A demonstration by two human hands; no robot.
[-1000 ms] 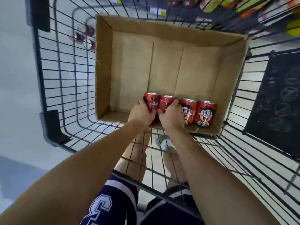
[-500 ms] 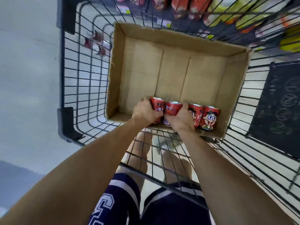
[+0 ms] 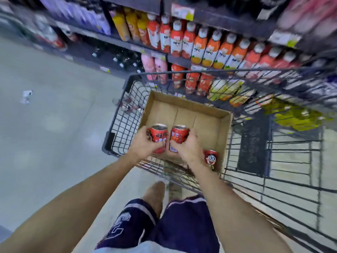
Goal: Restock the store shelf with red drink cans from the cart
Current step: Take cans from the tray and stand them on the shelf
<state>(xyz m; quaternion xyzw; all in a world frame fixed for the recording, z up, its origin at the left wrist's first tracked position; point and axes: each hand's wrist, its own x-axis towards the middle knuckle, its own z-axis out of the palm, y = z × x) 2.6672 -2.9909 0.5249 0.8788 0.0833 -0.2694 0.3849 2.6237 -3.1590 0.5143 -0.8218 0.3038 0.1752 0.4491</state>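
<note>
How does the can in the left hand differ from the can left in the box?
The can in the left hand is gripped by the left hand and raised above the cardboard box; the can left in the box stands untouched in its near right corner. The held can shows lettering, the boxed one a cartoon face. Both are red.

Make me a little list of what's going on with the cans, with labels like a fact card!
Left hand: grips one red can
Right hand: grips another red can
Left in box: one cartoon-face can visible, near corner
Box: cardboard box, open top, inside the cart
Behind the cart: shelves of juice bottles
</note>
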